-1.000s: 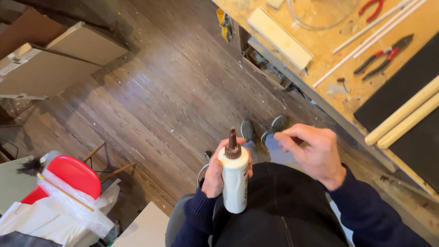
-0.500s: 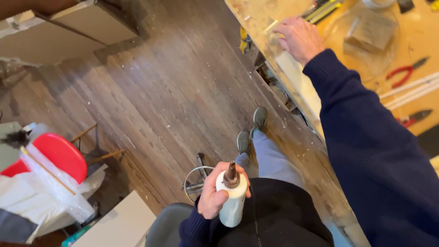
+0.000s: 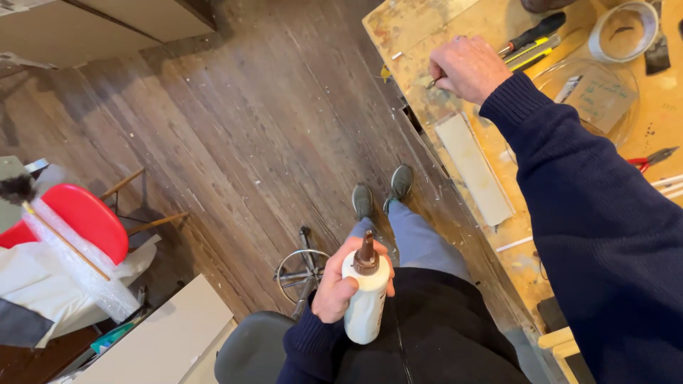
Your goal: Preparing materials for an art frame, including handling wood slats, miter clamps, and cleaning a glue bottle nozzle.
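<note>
One white glue bottle (image 3: 366, 299) with a brown nozzle stands upright over the person's lap, well away from the bench (image 3: 413, 28) and on its floor side. The left hand (image 3: 340, 281) has its grip wrapped around the bottle's upper half, fingers closed on it. The right hand (image 3: 466, 67) reaches out over the bench's near corner, its grip pinched narrow on one small thin tool (image 3: 435, 82) whose tip touches the bench top; what kind of tool it is cannot be told. On the bench, just past that hand, lie two screwdrivers (image 3: 530, 39) side by side, one roll of tape (image 3: 626, 28) farther in, one clear glass dish (image 3: 594, 92) beside the sleeve, and one pale flat strip (image 3: 473, 167) along the bench edge. Two shoes (image 3: 380, 192) rest on the wooden floor (image 3: 249, 121) beside the bench.
</note>
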